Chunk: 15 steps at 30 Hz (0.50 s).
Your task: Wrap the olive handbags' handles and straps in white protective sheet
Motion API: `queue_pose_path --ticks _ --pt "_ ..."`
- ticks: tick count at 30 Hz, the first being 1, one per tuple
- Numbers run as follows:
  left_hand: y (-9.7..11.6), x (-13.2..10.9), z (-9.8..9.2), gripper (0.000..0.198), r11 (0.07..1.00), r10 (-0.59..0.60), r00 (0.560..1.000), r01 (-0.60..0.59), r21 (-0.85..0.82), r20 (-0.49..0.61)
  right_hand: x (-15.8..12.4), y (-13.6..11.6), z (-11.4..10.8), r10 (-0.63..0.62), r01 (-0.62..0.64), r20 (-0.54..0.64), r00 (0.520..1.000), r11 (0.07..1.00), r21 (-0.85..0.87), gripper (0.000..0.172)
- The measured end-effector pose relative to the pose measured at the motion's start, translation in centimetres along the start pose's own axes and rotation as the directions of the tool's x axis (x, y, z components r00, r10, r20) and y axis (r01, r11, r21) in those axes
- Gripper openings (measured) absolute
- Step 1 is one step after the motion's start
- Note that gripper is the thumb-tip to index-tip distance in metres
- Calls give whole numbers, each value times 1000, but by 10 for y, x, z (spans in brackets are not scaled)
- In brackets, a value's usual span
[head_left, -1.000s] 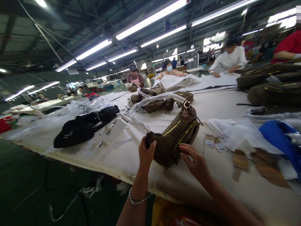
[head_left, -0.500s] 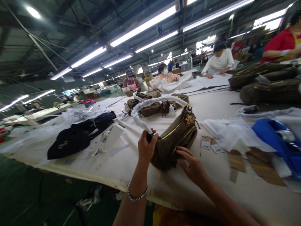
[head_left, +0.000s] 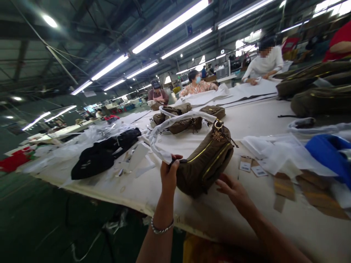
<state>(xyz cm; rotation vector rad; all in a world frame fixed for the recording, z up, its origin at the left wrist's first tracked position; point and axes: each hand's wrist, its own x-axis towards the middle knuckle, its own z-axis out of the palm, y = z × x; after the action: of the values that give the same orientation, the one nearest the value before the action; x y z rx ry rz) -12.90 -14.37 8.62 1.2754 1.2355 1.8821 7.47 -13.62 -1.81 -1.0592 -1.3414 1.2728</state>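
An olive-brown handbag (head_left: 205, 163) with gold zips and a gold ring lies on the white-covered table (head_left: 214, 215) in front of me. My left hand (head_left: 169, 174) is closed around the bag's near left end, where its white-wrapped strap (head_left: 175, 122) starts. My right hand (head_left: 232, 190) rests by the bag's lower right side with fingers spread, touching or almost touching it. A silver bracelet (head_left: 161, 228) circles my left wrist.
Black bags (head_left: 104, 152) lie to the left among clear plastic. More brown bags (head_left: 182, 122) sit behind, and others (head_left: 318, 93) are stacked at the right. Paper tags (head_left: 251, 167), white wrapping (head_left: 276, 153) and a blue item (head_left: 329, 155) lie on the right. Several people work at the far end.
My left hand has shifted its grip up onto the bag's end by the strap. My right hand slid down off the bag's front to its lower right side.
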Motion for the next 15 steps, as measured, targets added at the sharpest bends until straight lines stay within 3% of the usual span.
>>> queue_pose_path --ticks 3,10,15 --pt "6 -6 5 21 1000 -26 999 26 -14 41 -1 -1 10 -55 53 50 997 997 50 52" --pt "6 -14 17 12 966 165 976 -189 180 139 6 -13 21 -140 111 109 984 965 237 54" --pt "2 -1 15 9 935 260 958 -281 216 122 9 -7 23 -161 133 126 979 970 205 59"
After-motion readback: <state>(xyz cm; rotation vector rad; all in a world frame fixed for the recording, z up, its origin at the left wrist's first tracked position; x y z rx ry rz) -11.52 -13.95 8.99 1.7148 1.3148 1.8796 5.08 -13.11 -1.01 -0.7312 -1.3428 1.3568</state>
